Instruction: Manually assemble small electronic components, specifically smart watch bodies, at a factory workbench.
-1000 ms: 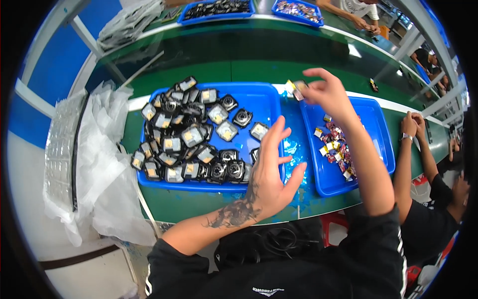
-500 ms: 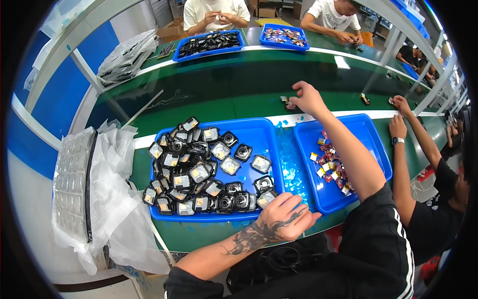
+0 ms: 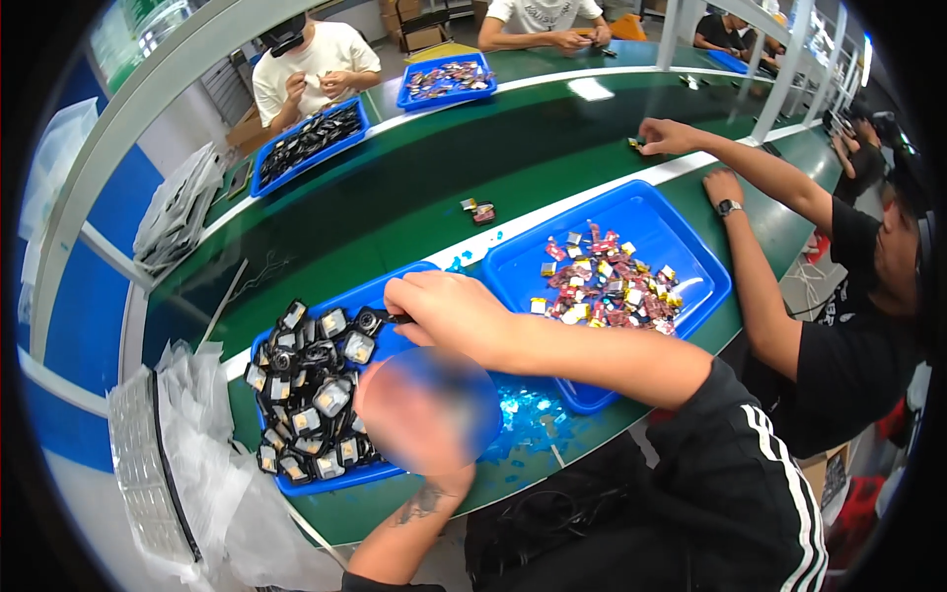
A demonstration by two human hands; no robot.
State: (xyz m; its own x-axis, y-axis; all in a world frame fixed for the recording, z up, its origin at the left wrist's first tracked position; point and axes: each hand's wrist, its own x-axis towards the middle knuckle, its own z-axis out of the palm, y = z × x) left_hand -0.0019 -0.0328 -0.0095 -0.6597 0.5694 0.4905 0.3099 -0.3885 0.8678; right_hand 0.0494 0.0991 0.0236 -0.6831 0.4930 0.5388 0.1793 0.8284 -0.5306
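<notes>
Black watch cases [image 3: 331, 397] with clear or pale covers and round backs are heaped in the left blue tray [image 3: 380, 288]. My right hand [image 3: 449, 311] is over this tray's right part, its fingers closed on what looks like a black watch case, mostly hidden by them. Just nearer, my left hand [image 3: 419, 409] reaches in over the tray's near side; a blurred patch hides its fingers. A small component with a yellow-silver part and a dark red part [image 3: 482, 211] lies on the green belt, apart from both hands.
At right stands a blue tray [image 3: 695, 266] of small red, silver and yellow parts [image 3: 617, 281]. Blue scraps [image 3: 538, 419] litter the bench between trays. Clear plastic trays and wrapping [image 3: 187, 454] stand left. A co-worker's hand [image 3: 671, 136] is on the belt at right; others sit opposite.
My right hand has left the small component on the belt and come back over the left tray. My left hand has moved from the tray's near edge inward. The view has turned right.
</notes>
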